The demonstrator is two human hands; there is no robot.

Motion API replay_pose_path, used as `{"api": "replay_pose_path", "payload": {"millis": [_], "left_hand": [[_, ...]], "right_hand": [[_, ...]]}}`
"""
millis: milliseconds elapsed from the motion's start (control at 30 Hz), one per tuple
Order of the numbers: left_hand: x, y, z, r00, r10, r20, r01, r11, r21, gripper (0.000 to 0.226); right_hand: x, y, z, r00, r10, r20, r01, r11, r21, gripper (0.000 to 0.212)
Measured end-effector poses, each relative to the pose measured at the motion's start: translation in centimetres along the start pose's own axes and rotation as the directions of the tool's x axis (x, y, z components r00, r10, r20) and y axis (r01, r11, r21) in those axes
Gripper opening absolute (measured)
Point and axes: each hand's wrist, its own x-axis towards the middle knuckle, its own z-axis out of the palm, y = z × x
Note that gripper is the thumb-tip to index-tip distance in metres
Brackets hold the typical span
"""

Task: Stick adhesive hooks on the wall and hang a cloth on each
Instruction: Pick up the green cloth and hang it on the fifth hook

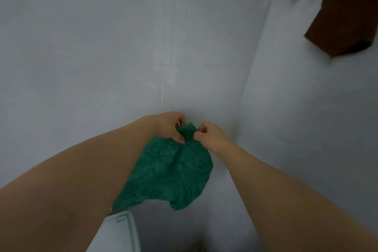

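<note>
A green cloth (171,172) hangs down against the pale tiled wall (122,47), bunched at its top edge. My left hand (169,127) pinches that top edge from the left, fingers curled over the fabric. My right hand (210,135) pinches the same bunched top from the right. Both hands press the cloth's top close to the wall near a tile seam. No adhesive hook is visible; if one is there, the hands and cloth hide it.
A corner where the wall meets a second pale wall (306,118) runs down the right of centre. A brown wooden shelf or box (345,16) juts out at the top right. A white object (120,231) stands at the bottom, below my left arm.
</note>
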Motion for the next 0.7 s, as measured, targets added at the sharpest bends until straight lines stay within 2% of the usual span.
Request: {"api": "replay_pose_path", "payload": {"millis": [67, 133, 267, 400, 467, 600, 700], "left_hand": [[-0.2, 1.6, -1.5, 1.0, 0.013, -0.008, -0.013, 0.999, 0.044, 0.039], [-0.5, 3.5, -2.8, 0.997, 0.05, -0.06, -0.048, 0.998, 0.037, 0.029], [-0.8, 7.3, -4.7, 0.981, 0.054, -0.184, -0.096, 0.969, -0.228, 0.017], [-0.6, 11.2, -5.5, 0.94, 0.084, -0.332, -0.206, 0.913, -0.353, 0.01], [-0.5, 13.5, -5.9, 0.922, 0.126, -0.367, -0.282, 0.868, -0.408, 0.013], [-0.8, 17.0, -7.5, 0.914, 0.221, -0.34, -0.356, 0.84, -0.41, 0.014], [-1.3, 19.9, -9.5, 0.928, 0.272, -0.256, -0.349, 0.875, -0.337, 0.015]], "right_hand": [[-0.5, -0.6, -2.2, 0.996, -0.023, -0.087, 0.026, 0.999, 0.04, 0.026], [-1.2, -1.2, -4.7, 0.986, -0.04, -0.163, 0.058, 0.993, 0.105, 0.027], [-2.8, -2.4, -9.1, 0.956, -0.035, -0.291, 0.1, 0.972, 0.212, 0.032], [-4.9, -2.8, -13.3, 0.965, -0.065, -0.253, 0.11, 0.98, 0.169, 0.027], [-6.2, -2.7, -15.4, 0.973, -0.04, -0.229, 0.085, 0.978, 0.192, 0.033], [-8.5, -2.7, -19.5, 0.959, 0.004, -0.282, 0.088, 0.947, 0.31, 0.032], [-10.5, -3.3, -22.7, 0.949, -0.001, -0.315, 0.13, 0.912, 0.39, 0.06]]}}
